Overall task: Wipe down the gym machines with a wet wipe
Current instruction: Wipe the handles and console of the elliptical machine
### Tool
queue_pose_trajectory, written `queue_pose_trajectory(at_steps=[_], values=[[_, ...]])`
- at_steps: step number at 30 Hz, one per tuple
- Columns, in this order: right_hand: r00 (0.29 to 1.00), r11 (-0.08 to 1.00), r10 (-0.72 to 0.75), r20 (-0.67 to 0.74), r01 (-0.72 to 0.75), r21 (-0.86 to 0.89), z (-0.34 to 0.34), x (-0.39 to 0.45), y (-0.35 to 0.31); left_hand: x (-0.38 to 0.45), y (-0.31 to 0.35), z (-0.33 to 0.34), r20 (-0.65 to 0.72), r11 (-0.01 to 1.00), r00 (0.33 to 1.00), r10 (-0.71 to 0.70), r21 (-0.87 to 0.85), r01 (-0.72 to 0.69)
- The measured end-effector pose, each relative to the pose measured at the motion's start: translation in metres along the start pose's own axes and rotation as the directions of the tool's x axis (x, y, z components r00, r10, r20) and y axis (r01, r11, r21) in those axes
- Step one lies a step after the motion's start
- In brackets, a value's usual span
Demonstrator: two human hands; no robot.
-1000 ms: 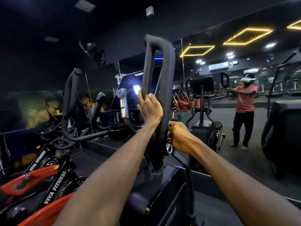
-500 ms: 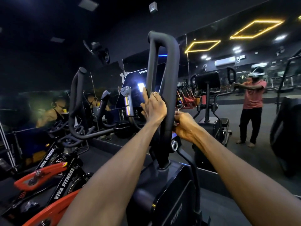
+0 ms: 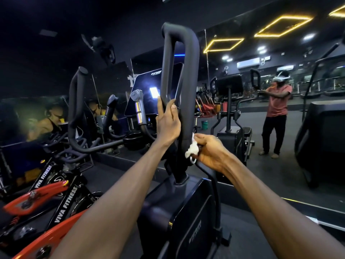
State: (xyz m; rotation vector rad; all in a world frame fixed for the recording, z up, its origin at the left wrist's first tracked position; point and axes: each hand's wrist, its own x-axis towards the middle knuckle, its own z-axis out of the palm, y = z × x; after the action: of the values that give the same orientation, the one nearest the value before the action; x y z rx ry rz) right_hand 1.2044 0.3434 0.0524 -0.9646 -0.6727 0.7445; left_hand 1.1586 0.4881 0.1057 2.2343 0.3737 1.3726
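Left hand [image 3: 168, 126] grips the inner bar of the looped black handle [image 3: 188, 86] on the elliptical machine [image 3: 186, 217], fingers curled round it, thumb up along the front. Right hand [image 3: 209, 152] pinches a crumpled white wet wipe [image 3: 192, 149] and presses it against the outer bar low down, just above the silver pivot knob [image 3: 192, 160]. Wipe sits between the right fingers and the bar, touching the bar's right side. Key relation: the handle's long axis runs nearly upright, tall loop rising well above both hands, so the unwiped length lies straight up from the wipe. Right hand is lower and nearer the bar's base; left hand is higher on the neighbouring bar, steadying it. Judged step: wiping the outer bar, next stroke probably slides up along the axis toward the curved top. Risk: wipe is bunched small, so contact patch is narrow and may miss the bar's back side. Console screen [image 3: 149, 92] glows behind the handle. Red spin bikes [image 3: 37, 199] marked VIVA FITNESS stand to the left. The mirror wall ahead shows a reflected person [image 3: 276, 113].
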Motion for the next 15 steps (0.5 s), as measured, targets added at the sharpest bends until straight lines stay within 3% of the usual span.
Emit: queue_pose_trajectory(at_steps=[5, 10, 13, 15], values=[[1.0, 0.953, 0.01, 0.005, -0.008, -0.302, 0.011, -0.007, 0.028, -0.008, -0.003, 0.001, -0.007, 0.998, 0.998, 0.055, -0.028, -0.056], [0.996, 0.979, -0.082, -0.046, 0.072, -0.191, -0.004, 0.012, 0.009, -0.012, -0.002, 0.007, -0.084, 0.988, 0.993, 0.083, -0.125, -0.093], [0.99, 0.894, -0.117, -0.082, 0.069, -0.443, -0.01, 0.012, 0.028, -0.011, -0.002, 0.01, -0.128, 0.98, 0.988, 0.085, -0.166, -0.106], [0.989, 0.855, -0.123, -0.084, 0.062, -0.515, -0.01, 0.008, 0.036, -0.011, -0.004, 0.014, -0.162, 0.976, 0.984, 0.07, -0.193, -0.101]])
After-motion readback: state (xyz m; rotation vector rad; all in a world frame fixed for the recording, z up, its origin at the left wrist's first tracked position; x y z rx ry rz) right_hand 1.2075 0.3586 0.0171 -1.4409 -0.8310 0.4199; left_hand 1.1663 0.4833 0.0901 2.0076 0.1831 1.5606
